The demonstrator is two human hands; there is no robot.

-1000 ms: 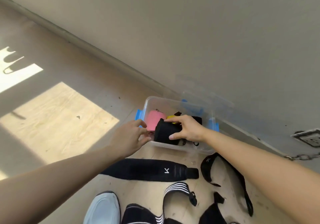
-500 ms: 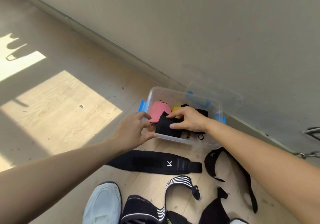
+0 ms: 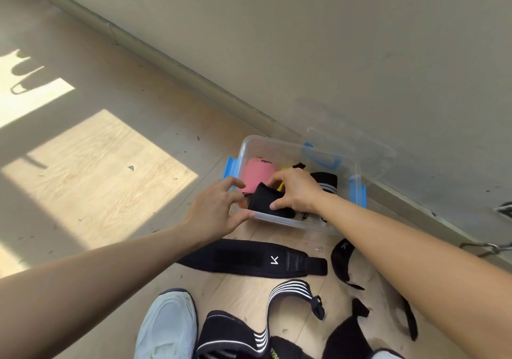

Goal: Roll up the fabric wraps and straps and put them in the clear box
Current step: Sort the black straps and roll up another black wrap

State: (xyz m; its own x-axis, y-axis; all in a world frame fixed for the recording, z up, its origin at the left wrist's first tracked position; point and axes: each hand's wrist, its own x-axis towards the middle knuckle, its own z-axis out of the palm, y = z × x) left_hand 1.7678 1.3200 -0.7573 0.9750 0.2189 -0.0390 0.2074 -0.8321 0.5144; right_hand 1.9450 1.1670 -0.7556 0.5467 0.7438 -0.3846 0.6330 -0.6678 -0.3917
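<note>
Right hand (image 3: 297, 192) over the near-left corner of the clear box (image 3: 279, 221). Its fingers (image 3: 278, 178) and thumb are curled round the black rolled wrap (image 3: 264, 200), which sits low inside against the near wall, not yet let go. Left hand (image 3: 217, 213) just outside that corner, fingers (image 3: 234, 182) spread and loosely bent, holding nothing; thumb close to the rim, contact unclear. Main risk, as I judge it: the roll is only fabric wound on itself, so letting go too soon could let it spring loose and unwind against the pink roll (image 3: 257, 174) just beyond. Second: the gap between pink roll, yellow piece (image 3: 285, 168) and wall looks tight. Forcing the wrap in could shove the light box along the floor (image 3: 110, 164), since my left hand isn't bracing it. Third: my wrist could nudge the striped roll (image 3: 324, 181), to the right, out of shape. Long black wrap (image 3: 249, 259), striped wrap (image 3: 291, 289) and black strap (image 3: 343, 261) lie unrolled on the floor nearer me, so there is plenty left to do.
</note>
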